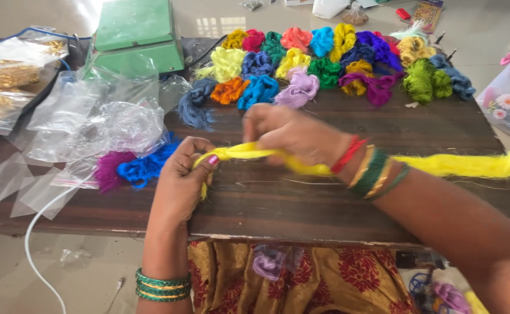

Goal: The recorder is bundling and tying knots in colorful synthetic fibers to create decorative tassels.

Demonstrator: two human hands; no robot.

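A long hank of bright yellow thread [458, 164] stretches across a dark wooden table [301, 200]. My left hand [182, 180] pinches one end of it at the table's middle. My right hand [290, 135] grips the same hank a little further right, and the thread passes under my wrist and runs out to the right edge. Both wrists carry green and gold bangles; the right also has a red cord.
Several coloured thread bundles [325, 64] lie along the table's far side. Clear plastic bags [86, 125], with purple and blue thread [130, 168] beside them, sit at left. A green machine [136, 35] stands behind. A white cable [34, 232] hangs off the front left.
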